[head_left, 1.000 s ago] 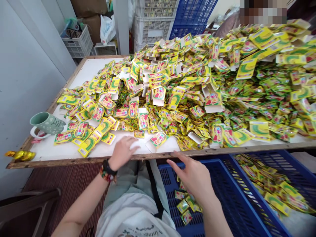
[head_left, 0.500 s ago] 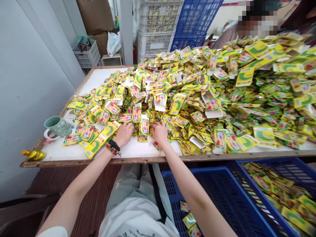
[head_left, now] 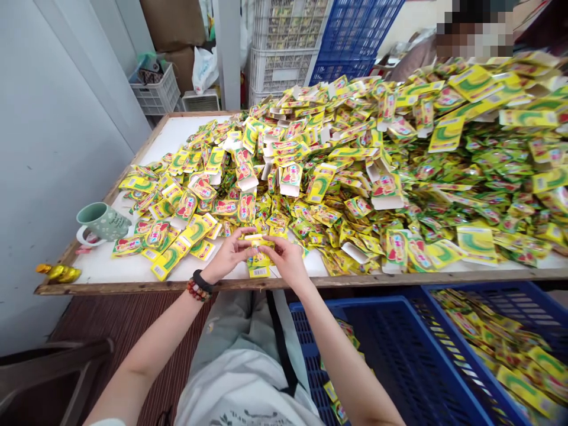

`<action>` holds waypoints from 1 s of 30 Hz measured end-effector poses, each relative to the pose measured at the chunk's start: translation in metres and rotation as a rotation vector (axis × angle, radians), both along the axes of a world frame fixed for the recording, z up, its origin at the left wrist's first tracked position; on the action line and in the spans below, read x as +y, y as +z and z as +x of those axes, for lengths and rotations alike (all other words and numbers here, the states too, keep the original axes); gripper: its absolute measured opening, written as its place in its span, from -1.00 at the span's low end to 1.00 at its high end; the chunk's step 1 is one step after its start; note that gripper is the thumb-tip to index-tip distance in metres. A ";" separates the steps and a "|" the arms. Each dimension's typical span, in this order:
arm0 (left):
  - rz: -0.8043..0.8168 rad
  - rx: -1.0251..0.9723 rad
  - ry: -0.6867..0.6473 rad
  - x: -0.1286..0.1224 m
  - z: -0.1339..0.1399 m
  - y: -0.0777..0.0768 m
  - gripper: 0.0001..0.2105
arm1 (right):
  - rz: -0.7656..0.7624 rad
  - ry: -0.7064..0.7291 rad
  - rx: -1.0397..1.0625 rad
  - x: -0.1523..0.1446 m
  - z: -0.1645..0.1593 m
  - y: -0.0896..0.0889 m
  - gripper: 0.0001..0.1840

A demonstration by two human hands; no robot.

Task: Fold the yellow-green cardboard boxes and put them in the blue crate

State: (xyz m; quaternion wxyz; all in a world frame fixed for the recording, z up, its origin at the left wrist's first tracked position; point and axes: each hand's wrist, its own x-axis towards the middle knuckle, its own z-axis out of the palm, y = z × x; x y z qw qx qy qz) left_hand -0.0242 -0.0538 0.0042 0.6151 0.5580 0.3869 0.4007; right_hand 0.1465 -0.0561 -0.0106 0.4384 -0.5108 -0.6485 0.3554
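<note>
Take the held carton as the hub of the clock. The big one first: the white-topped, wood-edged surface [head_left: 173,127] sweeps from nine right round through twelve to three. Piled over it, a heap of printed yellow-and-green cartons and small packets [head_left: 323,177], thickest from twelve to three. Down at four o'clock, partly behind the right forearm, sits an open blue plastic crate [head_left: 386,337], with some cartons or packets in it. Just past nine stands a pale green flowered mug [head_left: 104,222], near the surface's edge.

And here come the hands! The left hand [head_left: 229,255] pinches from nine, the right hand [head_left: 286,260] from three, thumbs over the face, both grasping one small yellow carton [head_left: 257,265]. It's close to the near edge, barcode [head_left: 260,273] towards six, a pale edge at twelve; whether that's an open flap is too small to tell, as is whether the carton rests on the surface or hangs just above.

Thin card, by the look of it, so light, even pressure seems wise: pinch the sides, not the middle, hold it square, and leave the twelve o'clock end uncrushed.
</note>
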 end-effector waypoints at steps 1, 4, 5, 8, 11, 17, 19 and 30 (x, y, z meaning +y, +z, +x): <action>-0.025 -0.023 -0.015 -0.002 0.002 0.000 -0.45 | -0.039 0.009 0.033 -0.002 0.002 0.001 -0.69; 0.005 -0.009 -0.009 -0.007 0.008 -0.004 -0.43 | -0.155 0.124 0.176 -0.014 0.009 0.006 -0.68; 0.034 0.046 0.016 -0.009 0.010 -0.006 -0.46 | -0.198 0.139 0.228 -0.019 0.012 0.007 -0.68; 0.167 0.455 0.189 -0.012 0.012 -0.012 -0.54 | -0.284 -0.025 0.388 -0.029 0.024 0.002 -0.64; 0.236 1.001 0.322 -0.011 0.017 -0.016 -0.49 | -0.256 -0.276 0.544 -0.032 0.034 -0.008 -0.57; 0.237 1.141 0.312 -0.005 0.053 -0.023 -0.42 | -0.229 -0.424 0.826 -0.033 0.030 -0.008 -0.57; 0.337 0.976 0.358 -0.006 0.058 -0.024 -0.65 | -0.211 -0.442 0.896 -0.038 0.031 0.000 -0.58; 0.722 0.895 0.184 -0.035 0.043 -0.017 -0.34 | -0.006 -0.351 0.601 -0.046 0.030 0.035 -0.76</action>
